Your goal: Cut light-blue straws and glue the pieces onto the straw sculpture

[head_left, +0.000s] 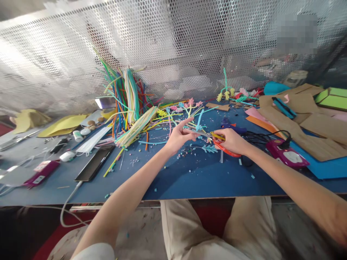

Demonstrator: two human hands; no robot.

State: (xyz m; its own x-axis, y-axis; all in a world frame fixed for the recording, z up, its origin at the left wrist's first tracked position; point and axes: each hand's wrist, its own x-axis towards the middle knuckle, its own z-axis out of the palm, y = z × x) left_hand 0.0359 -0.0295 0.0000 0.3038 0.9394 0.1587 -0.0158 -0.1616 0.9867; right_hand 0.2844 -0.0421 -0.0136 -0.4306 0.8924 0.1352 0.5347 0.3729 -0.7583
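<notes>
My right hand (232,140) is wrapped round the orange and yellow handles of a pair of scissors (227,151), whose blades point left. Facing it, my left hand (179,135) pinches a light blue pipe cleaner (200,120) that sticks up by the fingertips. The scissor blades reach to this piece; whether they touch it I cannot tell. Just below lies a light blue trimmed pipe-cleaner sprig (210,148), among small fuzzy clippings. Behind my left hand are pink flower-like pipe-cleaner pieces (190,103).
Pipe-cleaner bundles (131,97) stand at the back left. A phone (94,164) on a cable lies left. At the right are a blue glue gun (232,125), a purple power strip (287,154) and cardboard (322,131). A perforated metal screen (162,47) closes off the back.
</notes>
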